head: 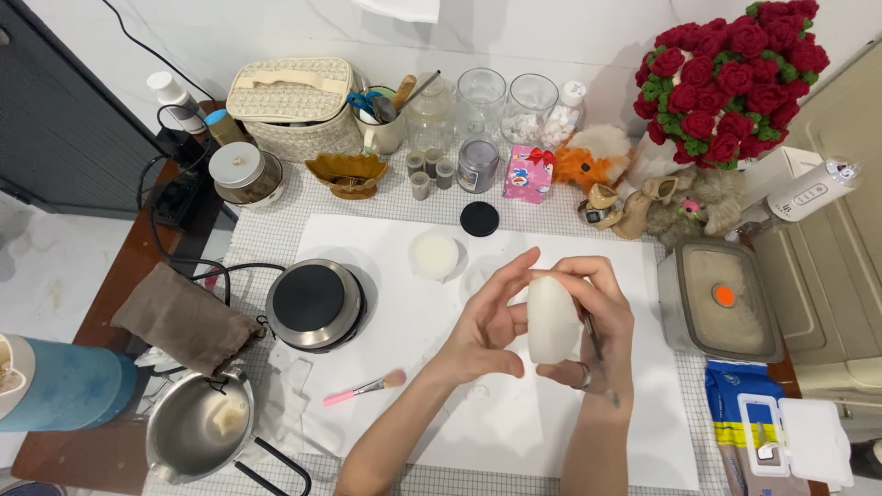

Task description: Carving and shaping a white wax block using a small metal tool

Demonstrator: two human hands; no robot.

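My right hand (593, 321) holds a white egg-shaped wax piece (549, 320) upright over the white sheet (478, 413), with a thin dark tool (593, 338) tucked between its fingers. From the left, my left hand (482, 326) touches the same piece, thumb and fingers spread around its side. A pink-handled brush (363, 388) lies on the sheet to the lower left of my hands. A small round white container (435, 254) sits on the sheet above my left hand.
A small electric hot plate (315, 304) stands left, a steel pot (197, 425) below it, a brown cloth (184, 319) beside it. Jars (480, 101), a woven basket (292, 106) and crocheted roses (730, 78) line the back. A lidded grey box (721, 301) and wipes pack (781, 436) sit right.
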